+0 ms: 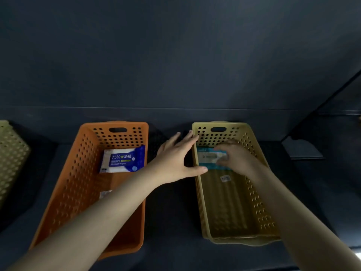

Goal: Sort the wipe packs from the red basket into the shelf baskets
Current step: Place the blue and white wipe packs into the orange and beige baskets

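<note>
Centre right of frame, we lower a teal wipe pack [207, 159] into the yellow basket [230, 239], right hand [238, 157] fingers clamped on it, left hand [175, 155] spread against the rim; next, we judge, comes letting go

Olive basket [11, 153] cut by left edge, teal wipe pack [207, 159] blurred, half under right hand [238, 159]

Head view. Two perforated baskets sit side by side on a dark shelf [172, 212]. Orange basket [64, 192], left: a blue alcohol wipe pack [123, 160] lies at its far end. Yellow basket [261, 202], right: the left hand [173, 155] spans its left wall, thumb over the rim; the right hand [234, 155], blurred, curls over a teal wipe pack [209, 159] inside. A pale basket [9, 153] stands at the far left edge.
</note>
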{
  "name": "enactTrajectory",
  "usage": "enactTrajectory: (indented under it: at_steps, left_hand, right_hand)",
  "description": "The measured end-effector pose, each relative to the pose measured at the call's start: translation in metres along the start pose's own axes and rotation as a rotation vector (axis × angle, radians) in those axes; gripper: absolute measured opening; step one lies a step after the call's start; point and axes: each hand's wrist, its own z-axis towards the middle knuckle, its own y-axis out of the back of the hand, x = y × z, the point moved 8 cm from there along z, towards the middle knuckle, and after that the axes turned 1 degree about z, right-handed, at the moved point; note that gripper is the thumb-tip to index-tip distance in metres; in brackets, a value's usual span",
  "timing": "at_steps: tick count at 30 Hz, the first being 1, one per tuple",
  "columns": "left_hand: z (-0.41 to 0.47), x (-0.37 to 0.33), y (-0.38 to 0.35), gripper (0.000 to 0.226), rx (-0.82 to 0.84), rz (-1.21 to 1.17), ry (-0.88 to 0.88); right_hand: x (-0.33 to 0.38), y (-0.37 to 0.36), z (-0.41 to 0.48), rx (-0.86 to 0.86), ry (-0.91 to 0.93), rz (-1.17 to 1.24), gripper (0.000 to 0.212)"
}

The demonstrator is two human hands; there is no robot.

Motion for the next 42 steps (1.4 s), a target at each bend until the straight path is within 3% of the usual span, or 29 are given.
enactTrajectory:
  at_steps: [13,18,25,33,38,42]
  left_hand:
    - [-0.002,-0.007,0.011,0.09,0.035,-0.066,-0.019]
    - [-0.017,-0.002,0.055,0.063,-0.054,-0.076,-0.068]
    - [-0.09,0.012,0.11,0.033,-0.196,-0.206,-0.146]
    - [-0.212,-0.017,0.062,0.018,-0.225,-0.383,-0.367]
    - [-0.269,-0.041,-0.042,0.022,0.045,-0.259,-0.491]
    - [-0.297,-0.039,-0.133,0.026,0.266,-0.209,-0.447]
  right_hand:
    - [0.002,0.007,-0.001,-0.058,0.013,0.08,0.044]
    - [0.021,0.056,-0.04,-0.215,0.021,0.261,0.039]
    - [0.079,0.087,-0.179,-0.61,-0.042,0.34,0.024]
    - [0.109,-0.047,-0.346,-0.757,-0.262,0.388,0.017]
    - [0.096,-0.161,-0.424,-0.506,-0.472,0.284,0.015]
    - [0.062,-0.219,-0.472,-0.398,-0.617,0.3,0.019]
